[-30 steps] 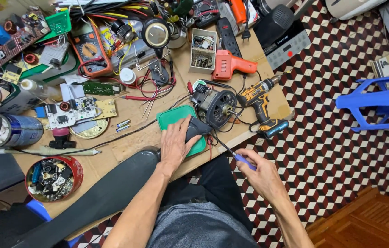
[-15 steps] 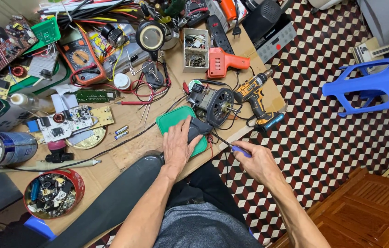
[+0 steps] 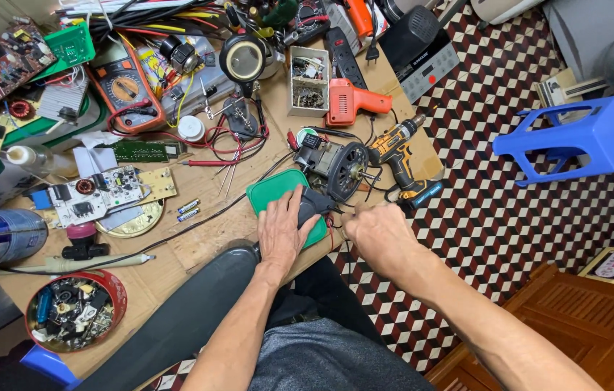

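right hand (image 3: 379,233) now nearer green tray (image 3: 267,195), at table edge (image 3: 177,304)

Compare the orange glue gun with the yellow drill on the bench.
The glue gun is plain orange; the drill is yellow and black. The glue gun lies well onto the bench, beside a small parts box; the drill lies at the bench's edge, next to the motor. Both are pistol-shaped tools lying on their sides, touched by neither hand.

Bright, even indoor light, soft short shadows, sharp focus throughout; slight wide-angle bending at the edges; no glare
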